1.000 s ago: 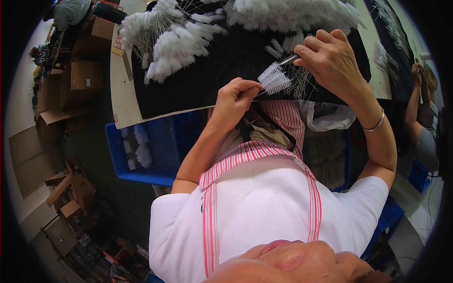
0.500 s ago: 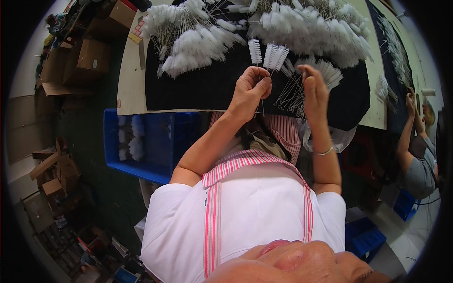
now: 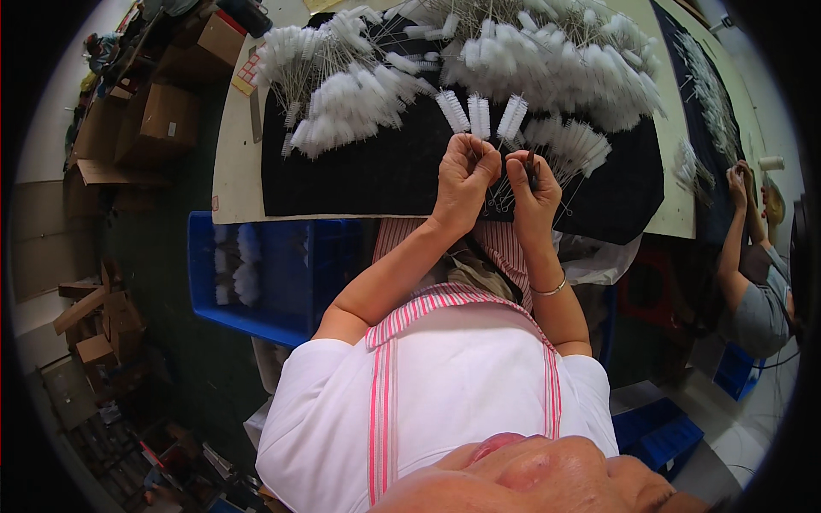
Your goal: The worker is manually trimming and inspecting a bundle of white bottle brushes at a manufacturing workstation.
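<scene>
My left hand [image 3: 464, 184] is closed, its fingers pinching the wire stems of two white-bristled wire brushes, a left brush [image 3: 453, 111] and a middle brush [image 3: 479, 117], their heads pointing away from me. Close beside it on the right, my right hand [image 3: 535, 201] is closed on the stem of a third brush [image 3: 512, 118]. A small dark shape shows between the right fingers; I cannot make out what it is. Just behind that hand lies a fanned bunch of brushes [image 3: 575, 147], its looped wire ends toward me, partly covered by the hand.
Large heaps of white brushes, a left heap [image 3: 351, 107] and a right heap [image 3: 556, 73], lie on a black cloth [image 3: 342, 188] over the table. A blue crate [image 3: 265, 316] holding brushes stands below its left edge. At far right, a co-worker [image 3: 753, 299] handles brushes at another table.
My right hand has come down and left, from raised and apart to beside my left hand, and closed on a brush. The brush heads have spread apart.
</scene>
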`<state>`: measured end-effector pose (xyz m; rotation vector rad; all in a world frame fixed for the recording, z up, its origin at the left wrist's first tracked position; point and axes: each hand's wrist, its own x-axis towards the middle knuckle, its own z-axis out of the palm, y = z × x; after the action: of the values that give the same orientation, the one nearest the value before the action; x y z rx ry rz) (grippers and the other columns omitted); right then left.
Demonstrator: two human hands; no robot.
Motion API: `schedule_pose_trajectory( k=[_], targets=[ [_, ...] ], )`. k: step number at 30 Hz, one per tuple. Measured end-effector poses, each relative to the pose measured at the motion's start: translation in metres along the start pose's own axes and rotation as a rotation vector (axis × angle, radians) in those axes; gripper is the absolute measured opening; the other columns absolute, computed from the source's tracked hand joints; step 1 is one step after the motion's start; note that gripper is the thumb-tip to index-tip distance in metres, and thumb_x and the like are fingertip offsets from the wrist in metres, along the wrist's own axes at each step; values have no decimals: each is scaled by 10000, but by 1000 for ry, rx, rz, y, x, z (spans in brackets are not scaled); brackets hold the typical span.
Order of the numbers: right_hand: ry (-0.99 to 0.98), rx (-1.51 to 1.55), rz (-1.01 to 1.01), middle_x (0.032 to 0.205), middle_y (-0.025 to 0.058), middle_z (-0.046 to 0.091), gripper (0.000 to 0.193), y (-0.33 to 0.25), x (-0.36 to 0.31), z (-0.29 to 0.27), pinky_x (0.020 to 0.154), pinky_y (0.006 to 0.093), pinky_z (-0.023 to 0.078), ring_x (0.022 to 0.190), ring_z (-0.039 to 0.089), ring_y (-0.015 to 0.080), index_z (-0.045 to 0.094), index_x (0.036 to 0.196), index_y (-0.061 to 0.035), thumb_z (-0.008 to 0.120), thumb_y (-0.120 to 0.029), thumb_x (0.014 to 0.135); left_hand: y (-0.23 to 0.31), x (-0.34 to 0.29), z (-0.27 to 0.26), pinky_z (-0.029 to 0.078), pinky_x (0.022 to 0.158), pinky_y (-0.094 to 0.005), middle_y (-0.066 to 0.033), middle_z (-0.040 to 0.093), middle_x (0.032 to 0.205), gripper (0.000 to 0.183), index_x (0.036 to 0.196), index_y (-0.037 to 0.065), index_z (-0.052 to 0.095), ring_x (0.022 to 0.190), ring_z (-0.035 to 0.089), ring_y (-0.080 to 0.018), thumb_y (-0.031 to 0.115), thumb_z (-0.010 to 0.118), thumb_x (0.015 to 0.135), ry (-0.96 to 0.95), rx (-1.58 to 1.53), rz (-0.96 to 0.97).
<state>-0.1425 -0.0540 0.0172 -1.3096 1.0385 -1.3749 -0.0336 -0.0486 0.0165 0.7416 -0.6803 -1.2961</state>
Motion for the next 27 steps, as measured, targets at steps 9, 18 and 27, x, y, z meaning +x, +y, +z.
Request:
schedule_pose_trajectory(
  k=[9, 18, 27],
  targets=[
    [14, 128, 172, 756, -34, 567, 92, -18, 3, 5, 597, 160, 397, 673, 484, 21, 605, 872, -5, 617, -95, 855, -4, -9, 5, 411, 554, -189, -7, 533, 777, 128, 907, 61, 462, 636, 489, -61, 78, 587, 883, 68, -104, -160],
    [149, 327, 152, 601, -42, 438, 141, -15, 29, -24, 495, 209, 295, 521, 365, 48, 611, 876, -6, 635, -143, 851, -4, -11, -11, 371, 492, -191, -24, 544, 782, 99, 954, 66, 471, 557, 453, -72, 81, 553, 900, 256, -92, -206],
    [-488, 499, 710, 589, -69, 415, 95, -34, 28, -37, 471, 198, 272, 508, 348, 32, 588, 782, -52, 623, -139, 800, 52, 23, 8, 248, 402, -180, -16, 583, 812, 333, 1134, -3, 530, 483, 379, -27, 147, 636, 856, -115, -75, -258]
  ],
)
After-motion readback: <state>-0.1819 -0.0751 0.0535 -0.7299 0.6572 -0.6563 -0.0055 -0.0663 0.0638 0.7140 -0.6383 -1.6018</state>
